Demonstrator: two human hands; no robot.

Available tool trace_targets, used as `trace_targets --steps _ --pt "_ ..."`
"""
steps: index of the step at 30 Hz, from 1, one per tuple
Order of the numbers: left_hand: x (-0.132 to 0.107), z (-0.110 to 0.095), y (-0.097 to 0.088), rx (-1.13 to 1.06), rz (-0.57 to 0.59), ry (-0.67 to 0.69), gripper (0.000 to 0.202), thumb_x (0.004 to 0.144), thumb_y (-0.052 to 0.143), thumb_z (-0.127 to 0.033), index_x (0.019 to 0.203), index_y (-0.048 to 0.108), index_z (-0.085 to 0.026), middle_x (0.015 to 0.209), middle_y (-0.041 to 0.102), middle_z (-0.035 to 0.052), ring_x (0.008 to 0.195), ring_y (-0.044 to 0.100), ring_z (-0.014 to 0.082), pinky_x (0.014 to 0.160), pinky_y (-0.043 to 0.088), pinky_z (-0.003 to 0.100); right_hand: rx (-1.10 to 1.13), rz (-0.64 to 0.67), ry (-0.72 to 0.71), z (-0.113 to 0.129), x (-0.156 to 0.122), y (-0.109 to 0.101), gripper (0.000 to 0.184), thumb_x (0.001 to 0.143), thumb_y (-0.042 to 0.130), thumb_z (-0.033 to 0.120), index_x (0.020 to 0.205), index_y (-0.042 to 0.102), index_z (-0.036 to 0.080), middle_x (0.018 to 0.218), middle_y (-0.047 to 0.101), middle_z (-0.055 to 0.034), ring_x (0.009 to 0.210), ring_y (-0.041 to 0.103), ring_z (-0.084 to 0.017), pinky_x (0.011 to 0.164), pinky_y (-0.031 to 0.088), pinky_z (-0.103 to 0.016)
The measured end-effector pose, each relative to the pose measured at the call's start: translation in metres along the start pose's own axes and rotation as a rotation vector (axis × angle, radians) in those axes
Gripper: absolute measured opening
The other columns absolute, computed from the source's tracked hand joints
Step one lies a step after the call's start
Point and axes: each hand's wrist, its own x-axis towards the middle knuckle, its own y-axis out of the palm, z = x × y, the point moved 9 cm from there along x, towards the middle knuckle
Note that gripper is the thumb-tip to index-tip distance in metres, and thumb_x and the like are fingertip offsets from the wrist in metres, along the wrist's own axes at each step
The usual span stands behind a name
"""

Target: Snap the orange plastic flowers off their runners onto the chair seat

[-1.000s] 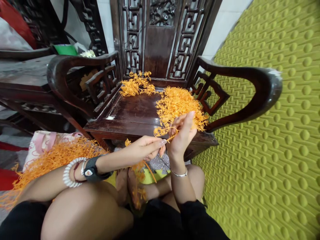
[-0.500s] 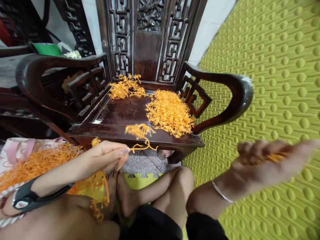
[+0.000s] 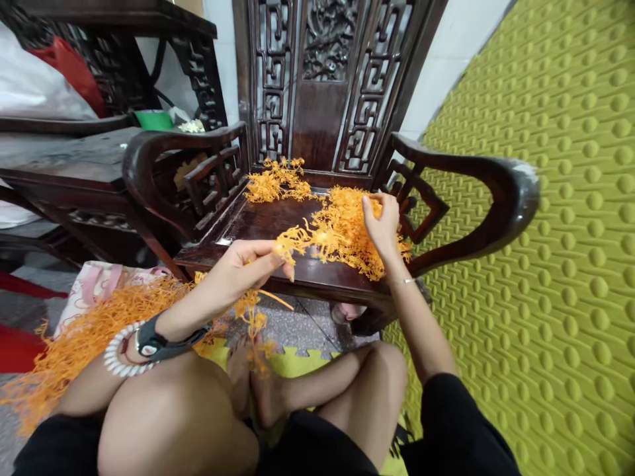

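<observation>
My left hand [image 3: 260, 261] pinches a strand of orange plastic flower-like pieces [image 3: 290, 243] over the front of a dark wooden chair seat. More orange pieces [image 3: 248, 314] dangle below that hand, with one thin stem sticking out. My right hand [image 3: 384, 221] is at the large heap of orange pieces [image 3: 347, 228] on the seat's right side, thumb and fingers curved around some of them. Its fingertips are partly hidden. A smaller cluster of the pieces [image 3: 278, 182] lies at the back left of the seat.
The carved chair [image 3: 327, 125] has curved armrests on both sides. Beside my left arm, a pile of orange plastic strands [image 3: 124, 311] spills over a white and pink bag [image 3: 82, 291]. Yellow-green bumpy matting [image 3: 560, 277] fills the right. A green container [image 3: 153, 119] stands at the back left.
My right hand has come in from the far right, where it held orange bits, to the heap. My left hand has lifted slightly with its strand. The view has shifted left.
</observation>
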Motion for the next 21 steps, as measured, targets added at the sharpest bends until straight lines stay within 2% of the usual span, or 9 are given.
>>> trace_targets --steps 3,5,6,8,11,14,17,19,21 --pt "0.005 0.000 0.004 0.160 0.027 0.019 0.035 0.088 0.049 -0.038 0.064 0.056 -0.014 0.049 0.030 -0.0066 0.045 0.021 0.0067 0.047 0.017 0.022 0.323 -0.134 -0.338 0.069 -0.055 -0.041 0.050 0.091 0.021 0.058 0.111 0.048 0.021 0.094 0.054 -0.0085 0.084 0.056 -0.020 0.078 0.046 -0.038" --pt "0.007 0.003 0.015 0.258 0.125 0.005 0.036 0.089 0.046 -0.036 0.060 0.051 -0.015 0.052 0.036 -0.0047 0.049 0.028 0.0074 0.049 0.022 0.021 0.296 -0.154 -0.644 0.122 -0.104 -0.065 0.062 0.079 0.043 0.070 0.121 0.046 0.025 0.094 0.053 -0.0074 0.081 0.055 -0.022 0.074 0.047 -0.040" --pt "0.007 0.005 0.022 0.292 0.190 -0.008 0.037 0.089 0.044 -0.036 0.060 0.049 -0.015 0.055 0.038 -0.0040 0.052 0.031 0.0079 0.051 0.024 0.021 0.212 -0.147 -0.737 0.143 -0.125 -0.071 0.068 0.072 0.057 0.068 0.124 0.045 0.027 0.098 0.054 -0.0078 0.085 0.055 -0.024 0.077 0.047 -0.041" --pt "0.005 0.009 0.035 0.328 0.299 -0.032 0.037 0.090 0.043 -0.038 0.060 0.044 -0.015 0.058 0.037 -0.0038 0.056 0.032 0.0085 0.053 0.026 0.021 0.094 -0.038 -0.793 0.170 -0.147 -0.073 0.073 0.068 0.071 0.055 0.129 0.043 0.028 0.102 0.056 -0.0081 0.089 0.056 -0.025 0.078 0.047 -0.040" --pt "0.001 0.012 0.045 0.374 0.388 -0.046 0.035 0.090 0.043 -0.036 0.061 0.038 -0.016 0.059 0.032 -0.0045 0.056 0.030 0.0083 0.052 0.024 0.021 -0.001 0.245 -0.712 0.177 -0.149 -0.057 0.053 0.080 0.064 0.040 0.127 0.046 0.022 0.098 0.061 -0.0085 0.086 0.059 -0.022 0.072 0.048 -0.034" --pt "-0.005 0.009 0.054 0.427 0.470 -0.015 0.034 0.092 0.043 -0.036 0.064 0.043 -0.015 0.061 0.038 -0.0040 0.056 0.033 0.0081 0.053 0.026 0.020 0.027 0.421 -0.688 0.173 -0.152 -0.051 0.022 0.087 0.057 0.032 0.105 0.058 0.019 0.081 0.063 -0.0048 0.069 0.058 -0.017 0.061 0.044 -0.030" --pt "-0.010 0.003 0.059 0.453 0.523 0.021 0.039 0.095 0.039 -0.040 0.064 0.042 -0.016 0.058 0.037 -0.0049 0.054 0.033 0.0073 0.052 0.025 0.020 0.220 0.288 -0.505 0.159 -0.149 -0.074 0.006 0.088 0.055 0.027 0.090 0.059 0.022 0.068 0.060 -0.0001 0.053 0.051 -0.012 0.051 0.039 -0.027" --pt "-0.013 0.000 0.062 0.459 0.540 0.044 0.040 0.096 0.037 -0.040 0.064 0.039 -0.016 0.057 0.032 -0.0055 0.052 0.032 0.0071 0.051 0.024 0.021 0.412 0.123 -0.242 0.136 -0.149 -0.094 0.010 0.091 0.051 0.029 0.087 0.059 0.024 0.065 0.057 0.0007 0.046 0.046 -0.010 0.045 0.035 -0.026" --pt "-0.017 -0.002 0.068 0.458 0.583 0.073 0.038 0.097 0.036 -0.038 0.066 0.039 -0.017 0.057 0.030 -0.0055 0.052 0.033 0.0073 0.052 0.025 0.021 0.648 0.028 0.006 0.114 -0.155 -0.102 0.019 0.093 0.047 0.036 0.082 0.057 0.024 0.058 0.050 0.0024 0.038 0.035 -0.008 0.039 0.030 -0.025"
